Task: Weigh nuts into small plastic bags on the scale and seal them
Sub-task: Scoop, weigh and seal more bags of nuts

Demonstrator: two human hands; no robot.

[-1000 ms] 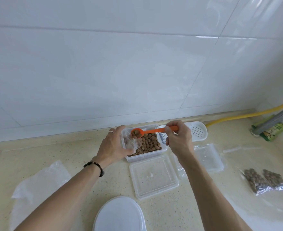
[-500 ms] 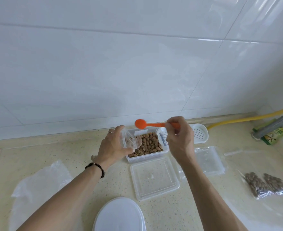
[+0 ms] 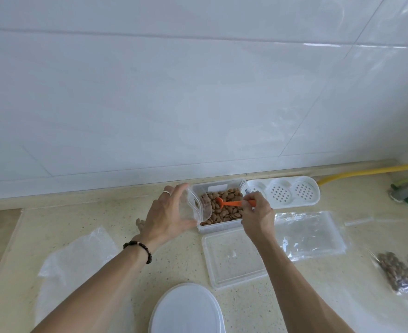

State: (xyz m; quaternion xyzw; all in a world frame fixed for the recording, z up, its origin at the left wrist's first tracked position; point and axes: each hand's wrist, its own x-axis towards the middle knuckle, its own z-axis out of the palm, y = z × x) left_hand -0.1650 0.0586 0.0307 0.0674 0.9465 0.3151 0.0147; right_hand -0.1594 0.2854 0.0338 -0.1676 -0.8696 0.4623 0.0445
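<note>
Brown nuts (image 3: 224,207) in clear tub (image 3: 218,227) at worktop's (image 3: 102,217) 12 o'clock, your left hand (image 3: 166,217) gripping small clear bag (image 3: 194,207), your right hand (image 3: 255,216) pinching orange scoop (image 3: 229,203) sunk among nuts.

Nut container (image 3: 219,206) at back of counter (image 3: 102,219), against wall edge. Left hand (image 3: 166,216) holds small bag (image 3: 194,207) at container's left rim. Right hand (image 3: 257,216) at right rim, scoop (image 3: 229,203) in nuts. Perforated tray (image 3: 284,193) right of container. Lid (image 3: 231,255) in front. Filled bags (image 3: 401,270) far right. Round lid (image 3: 186,308) nearest camera.
</note>
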